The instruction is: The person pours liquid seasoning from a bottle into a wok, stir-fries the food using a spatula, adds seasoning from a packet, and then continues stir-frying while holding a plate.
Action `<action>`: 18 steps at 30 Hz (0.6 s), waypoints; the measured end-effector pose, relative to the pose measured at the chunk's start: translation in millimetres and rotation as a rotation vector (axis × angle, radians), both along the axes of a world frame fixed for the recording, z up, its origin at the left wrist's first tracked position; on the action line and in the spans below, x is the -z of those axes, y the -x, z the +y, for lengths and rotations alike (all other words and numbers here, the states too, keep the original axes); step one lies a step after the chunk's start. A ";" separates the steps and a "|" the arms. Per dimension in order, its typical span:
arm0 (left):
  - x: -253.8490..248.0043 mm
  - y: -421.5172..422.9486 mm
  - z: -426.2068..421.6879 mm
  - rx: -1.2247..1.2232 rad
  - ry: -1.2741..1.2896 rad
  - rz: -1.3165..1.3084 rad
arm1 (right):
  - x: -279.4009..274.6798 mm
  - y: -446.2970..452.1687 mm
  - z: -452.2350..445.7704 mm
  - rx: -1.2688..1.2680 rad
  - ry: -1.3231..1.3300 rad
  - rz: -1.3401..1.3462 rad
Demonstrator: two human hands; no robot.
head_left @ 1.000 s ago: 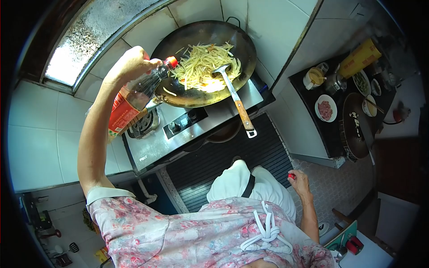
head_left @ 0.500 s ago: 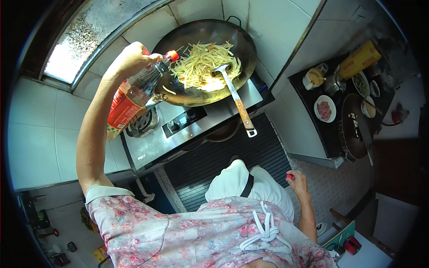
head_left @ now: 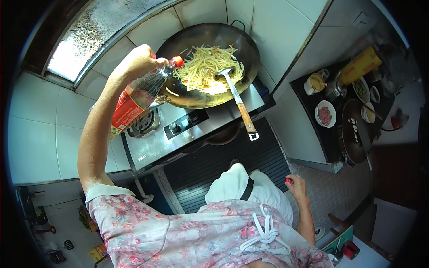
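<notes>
Left hand [head_left: 142, 59] is gripping the bottle [head_left: 128, 110], right hand [head_left: 299, 187] pinching a cap [head_left: 289, 181] — probably seasoning the food [head_left: 201, 71], next calling for an upright bottle.

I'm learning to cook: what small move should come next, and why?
Probably tip the bottle slightly further with the left hand: its red top points toward the shreds in the wok, while the right hand holds what may be its cap.

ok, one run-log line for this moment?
left hand: holds bottle, tilted, top over wok | right hand: holds small red item | spatula: head on shredded food, unheld
</notes>
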State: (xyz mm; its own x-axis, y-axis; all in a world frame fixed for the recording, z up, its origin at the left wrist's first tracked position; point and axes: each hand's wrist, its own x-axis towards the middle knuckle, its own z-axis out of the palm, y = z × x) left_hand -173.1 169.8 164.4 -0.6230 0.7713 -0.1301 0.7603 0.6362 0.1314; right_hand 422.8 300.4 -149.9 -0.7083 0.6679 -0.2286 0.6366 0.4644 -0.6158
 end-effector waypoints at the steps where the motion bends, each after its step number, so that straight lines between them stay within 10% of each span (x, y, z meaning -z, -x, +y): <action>1: 2.4 1.7 -1.3 0.001 -0.020 0.001 | 0.9 -0.6 -0.3 -0.006 -0.017 0.006; 18: -0.6 -2.3 1.6 0.006 -0.003 0.007 | -4.8 1.4 -4.1 0.028 0.058 -0.031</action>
State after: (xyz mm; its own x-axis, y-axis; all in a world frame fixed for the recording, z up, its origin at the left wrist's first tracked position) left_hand -170.8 171.4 165.0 -0.6190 0.7756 -0.1234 0.7651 0.6310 0.1280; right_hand 421.4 296.3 -145.1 -0.6815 0.6725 -0.2886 0.6678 0.4102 -0.6211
